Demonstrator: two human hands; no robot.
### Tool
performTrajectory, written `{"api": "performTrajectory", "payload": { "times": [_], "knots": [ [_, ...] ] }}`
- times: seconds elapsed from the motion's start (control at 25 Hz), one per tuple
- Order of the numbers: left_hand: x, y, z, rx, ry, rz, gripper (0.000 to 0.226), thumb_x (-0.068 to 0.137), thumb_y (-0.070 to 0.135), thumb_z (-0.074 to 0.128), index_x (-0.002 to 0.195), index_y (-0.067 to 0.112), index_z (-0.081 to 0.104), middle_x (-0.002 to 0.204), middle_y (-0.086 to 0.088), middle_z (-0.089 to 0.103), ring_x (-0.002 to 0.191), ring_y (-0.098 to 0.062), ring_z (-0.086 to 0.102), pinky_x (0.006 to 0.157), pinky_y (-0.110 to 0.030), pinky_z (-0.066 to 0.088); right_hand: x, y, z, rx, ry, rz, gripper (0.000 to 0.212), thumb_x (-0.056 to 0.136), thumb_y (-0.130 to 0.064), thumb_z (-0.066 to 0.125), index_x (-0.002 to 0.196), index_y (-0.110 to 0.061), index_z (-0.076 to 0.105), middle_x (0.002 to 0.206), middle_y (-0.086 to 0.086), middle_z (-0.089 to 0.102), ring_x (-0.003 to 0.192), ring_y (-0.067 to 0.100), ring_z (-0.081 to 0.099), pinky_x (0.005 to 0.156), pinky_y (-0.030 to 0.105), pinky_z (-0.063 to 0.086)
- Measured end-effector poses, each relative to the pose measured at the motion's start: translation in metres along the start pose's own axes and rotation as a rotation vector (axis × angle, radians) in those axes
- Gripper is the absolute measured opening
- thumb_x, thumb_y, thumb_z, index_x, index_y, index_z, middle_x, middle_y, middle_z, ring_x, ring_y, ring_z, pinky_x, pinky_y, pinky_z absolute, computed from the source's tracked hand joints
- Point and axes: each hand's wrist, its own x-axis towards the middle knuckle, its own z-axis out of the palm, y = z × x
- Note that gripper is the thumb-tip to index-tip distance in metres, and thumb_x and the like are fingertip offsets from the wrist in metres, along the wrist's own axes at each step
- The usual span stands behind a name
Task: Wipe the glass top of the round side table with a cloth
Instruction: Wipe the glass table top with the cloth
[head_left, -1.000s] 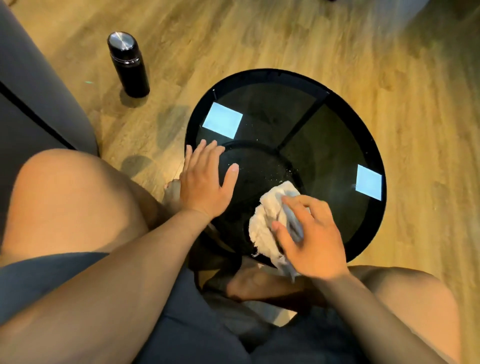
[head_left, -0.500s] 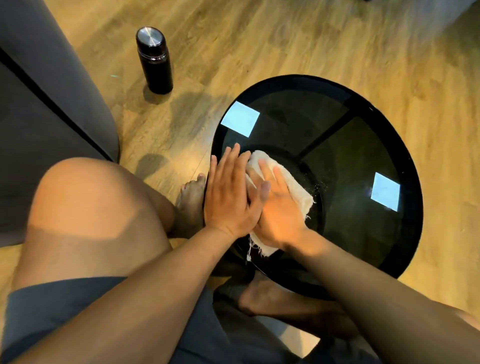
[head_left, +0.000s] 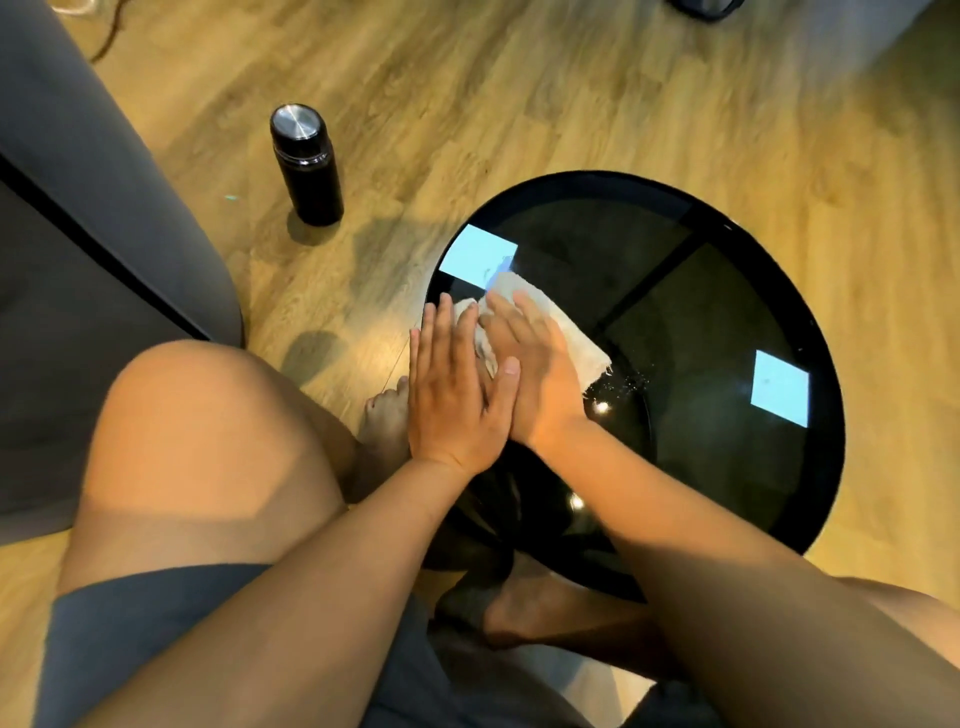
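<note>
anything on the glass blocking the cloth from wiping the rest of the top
Nothing visible. The cloth sits under both hands at the near-left of the glass, and the rest of the top is bare apart from small specks beside the cloth. The flask stands on the floor.

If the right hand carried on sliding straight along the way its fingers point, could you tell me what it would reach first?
Most likely the table's black rim; the right hand would push the cloth across the bright reflection first.
</note>
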Motion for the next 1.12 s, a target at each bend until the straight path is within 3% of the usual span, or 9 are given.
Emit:
{"api": "performTrajectory", "payload": {
  "times": [0.08,0.2,0.32,0.4,0.52,0.6,0.72,0.92,1.12],
  "knots": [
    [0.004,-0.004,0.0,0.015,-0.024,-0.004,0.073,0.094,0.056,0.02,0.154,0.015,0.024,0.166,-0.011,0.01,0.153,-0.022,0.0,0.124,-0.044,0.001,-0.045,0.022,-0.003,0.061,-0.052,-0.027,0.053,0.095,-0.038,0.038,0.135,-0.007,0.053,0.149,0.011,0.045,0.143,0.029,0.03,0.12,0.037,0.015],
    [0.006,-0.008,0.002,-0.073,0.02,-0.067,0.072,0.095,0.055,0.024,0.154,0.015,0.024,0.166,-0.011,0.009,0.153,-0.022,-0.001,0.123,-0.046,0.004,-0.128,0.063,-0.007,0.04,-0.105,0.013,0.047,0.095,-0.044,0.044,0.125,-0.011,0.059,0.145,0.008,0.049,0.142,0.029,0.034,0.117,0.045,0.025],
    [0.003,-0.004,0.003,-0.233,0.044,-0.221,0.077,0.091,0.06,0.024,0.155,0.018,0.022,0.166,-0.007,0.009,0.153,-0.019,0.002,0.123,-0.041,0.008,-0.205,0.077,-0.02,0.071,-0.126,0.097,0.047,0.093,-0.043,0.048,0.128,-0.013,0.059,0.148,0.0,0.046,0.145,0.014,0.025,0.119,0.027,0.013],
    [0.0,-0.002,0.0,-0.263,0.044,-0.268,0.078,0.089,0.063,0.023,0.155,0.021,0.02,0.166,-0.004,0.009,0.152,-0.021,0.006,0.121,-0.041,0.012,-0.214,0.069,-0.018,0.123,-0.125,0.099,0.043,0.091,-0.037,0.048,0.126,-0.015,0.058,0.147,-0.002,0.046,0.145,0.012,0.024,0.118,0.027,0.014],
    [0.002,-0.004,0.001,-0.317,0.061,-0.266,0.077,0.09,0.061,0.024,0.155,0.02,0.021,0.166,-0.003,0.014,0.152,-0.019,0.012,0.122,-0.043,0.016,-0.159,0.048,-0.005,0.162,0.015,-0.107,0.036,0.088,-0.022,0.052,0.123,-0.016,0.051,0.139,0.003,0.049,0.142,0.017,0.027,0.118,0.037,0.019],
    [0.001,-0.006,0.003,-0.353,0.091,-0.275,0.076,0.091,0.059,0.025,0.154,0.018,0.023,0.164,-0.004,0.019,0.15,-0.017,0.017,0.123,-0.034,0.014,-0.105,0.027,0.01,0.172,0.08,-0.219,0.036,0.088,-0.014,0.055,0.124,-0.011,0.053,0.135,0.007,0.05,0.14,0.021,0.029,0.117,0.043,0.021],
    [0.002,-0.007,0.003,-0.341,0.104,-0.276,0.076,0.092,0.061,0.028,0.154,0.017,0.022,0.163,-0.004,0.022,0.149,-0.016,0.02,0.11,-0.004,-0.001,-0.017,0.002,0.015,0.34,0.102,-0.062,0.043,0.089,-0.019,0.053,0.129,-0.004,0.055,0.139,0.018,0.051,0.138,0.035,0.034,0.112,0.052,0.029],
    [0.003,-0.012,0.007,-0.328,0.121,-0.216,0.082,0.095,0.067,0.022,0.153,0.01,0.024,0.162,-0.01,0.024,0.149,-0.018,0.022,0.116,-0.014,0.01,0.126,0.009,0.012,0.208,0.205,0.049,0.033,0.09,-0.018,0.043,0.114,-0.005,0.061,0.125,0.014,0.058,0.128,0.034,0.046,0.108,0.043,0.035],
    [0.005,-0.011,0.005,-0.361,0.085,-0.24,0.084,0.093,0.07,0.022,0.155,0.013,0.018,0.163,-0.006,0.022,0.15,-0.016,0.019,0.116,-0.014,0.007,0.117,-0.001,0.015,0.124,0.322,0.189,0.031,0.084,-0.017,0.055,0.113,-0.013,0.066,0.129,0.005,0.056,0.123,0.03,0.043,0.1,0.041,0.037]
  ]
}}
